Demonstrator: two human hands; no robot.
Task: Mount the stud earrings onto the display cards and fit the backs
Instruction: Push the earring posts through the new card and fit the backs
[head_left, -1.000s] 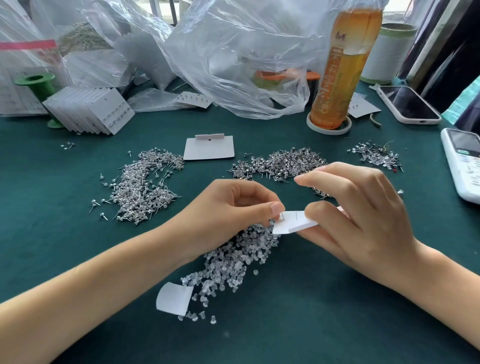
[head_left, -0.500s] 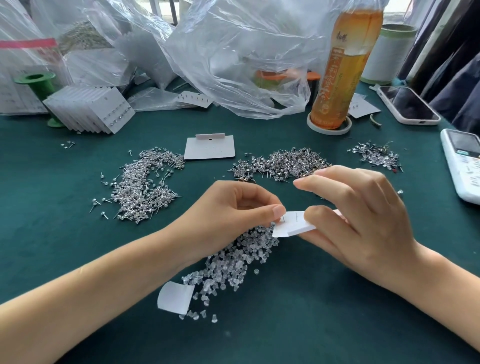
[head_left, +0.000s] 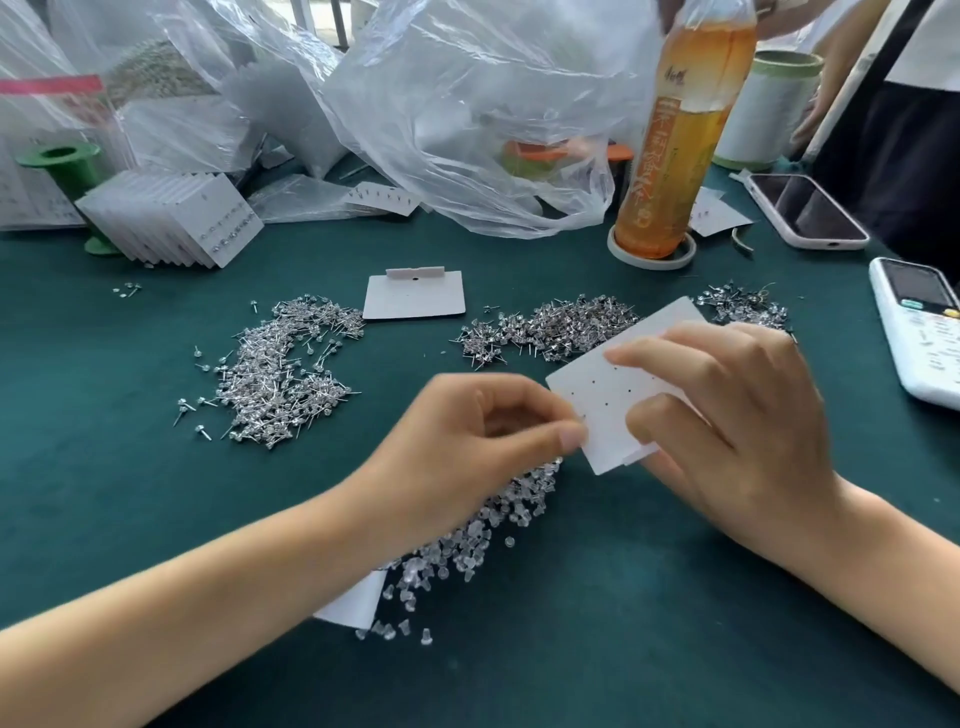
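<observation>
My right hand (head_left: 727, 415) holds a white display card (head_left: 613, 395) tilted up, its flat face with several small holes toward me. My left hand (head_left: 467, 447) pinches the card's near left edge between thumb and forefinger; whether a back sits between those fingertips is hidden. A heap of clear earring backs (head_left: 467, 540) lies below my hands. Two piles of silver stud earrings lie on the cloth: one left (head_left: 280, 379), one centre (head_left: 550, 327), partly behind the card.
A blank card (head_left: 415, 296) lies beyond the studs. A stack of filled cards (head_left: 176, 218) stands back left by a green spool (head_left: 62, 161). Plastic bags (head_left: 467, 104), a tea bottle (head_left: 675, 145), a phone (head_left: 805, 208) and a remote (head_left: 919, 332) ring the green cloth.
The card was lying nearly edge-on between my hands; my right hand has tipped it up, showing its holed face. My left fingers stay pinched at its left edge.
</observation>
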